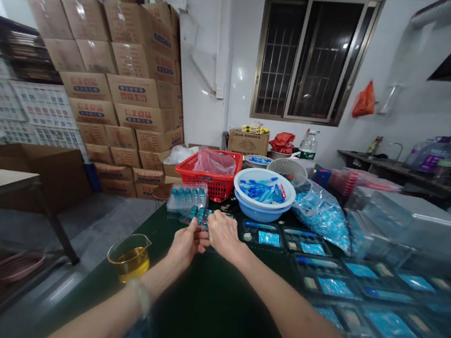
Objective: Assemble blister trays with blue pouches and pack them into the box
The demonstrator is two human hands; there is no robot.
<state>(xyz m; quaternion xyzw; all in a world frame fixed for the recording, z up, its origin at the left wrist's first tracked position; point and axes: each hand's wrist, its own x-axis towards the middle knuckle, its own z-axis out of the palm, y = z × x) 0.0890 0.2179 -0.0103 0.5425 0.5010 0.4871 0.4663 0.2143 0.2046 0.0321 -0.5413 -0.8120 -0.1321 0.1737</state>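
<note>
My left hand (188,243) grips the near edge of a clear plastic tray (200,222) holding several small teal pieces, its thumb on top and its fingers curled below. Over the tray's right part, my right hand (223,234) has its fingers bent together and pointing down; what lies under the fingertips is hidden. Just behind stands another clear tray (188,197) with a row of teal pieces. To the left of my left forearm, a glass beaker (130,259) holds yellow liquid.
Filled trays (335,286) with blue packets and blue-handled pieces cover the table's right side. A basin (261,210) of blue items, a red basket (208,175) and a bag of blue packets (323,215) stand at the back. Stacked cartons (131,95) rise at the left.
</note>
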